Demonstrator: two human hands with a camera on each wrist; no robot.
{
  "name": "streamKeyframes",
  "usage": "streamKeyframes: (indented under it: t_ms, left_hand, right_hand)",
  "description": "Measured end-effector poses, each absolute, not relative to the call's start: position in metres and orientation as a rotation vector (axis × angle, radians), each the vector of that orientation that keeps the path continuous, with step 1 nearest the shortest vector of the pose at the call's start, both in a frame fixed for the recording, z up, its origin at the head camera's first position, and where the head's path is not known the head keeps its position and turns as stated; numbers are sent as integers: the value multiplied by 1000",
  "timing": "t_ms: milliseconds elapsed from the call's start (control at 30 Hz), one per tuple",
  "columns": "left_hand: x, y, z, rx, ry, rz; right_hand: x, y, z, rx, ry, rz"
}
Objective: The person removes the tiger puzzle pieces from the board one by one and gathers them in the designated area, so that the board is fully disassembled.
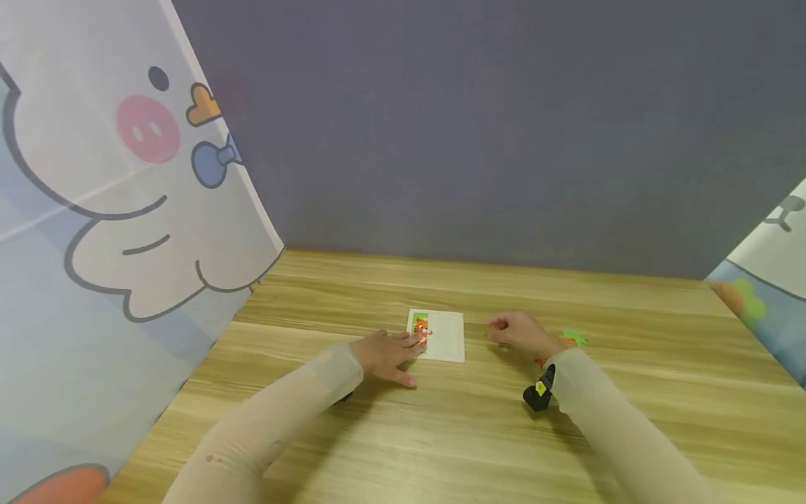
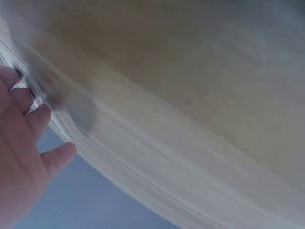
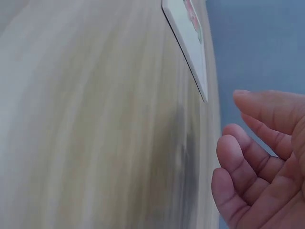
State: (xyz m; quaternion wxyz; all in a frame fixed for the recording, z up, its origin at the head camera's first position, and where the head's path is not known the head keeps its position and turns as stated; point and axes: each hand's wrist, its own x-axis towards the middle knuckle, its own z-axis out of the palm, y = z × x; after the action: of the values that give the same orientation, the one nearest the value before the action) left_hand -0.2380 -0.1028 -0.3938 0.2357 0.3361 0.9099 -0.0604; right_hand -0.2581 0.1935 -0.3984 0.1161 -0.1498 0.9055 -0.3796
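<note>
The left hand, its grip spread apart, touches the picture piece at the left of the white board on the bench; the right hand, its loosely curled grip apart, is just right of the board; green-and-orange pieces lie beside the right wrist.

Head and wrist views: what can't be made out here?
Head view: number and full shapes of the coloured pieces, partly hidden by the right hand and its wrist.
Head view: lower left of the white board, covered by the left hand.
Left wrist view: the board's face, seen nearly edge-on, behind that hand and cut off by the left edge.
Right wrist view: the rest of the printed picture, cut off by the top edge.
</note>
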Motion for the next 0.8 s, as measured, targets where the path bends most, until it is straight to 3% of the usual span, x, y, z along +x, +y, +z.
streamKeyframes:
  t_ms: [800]
  left_hand:
    - [-239,-97,-390,880,2476,-262]
  right_hand:
    - [-289,104,-415,-631,2788,-928]
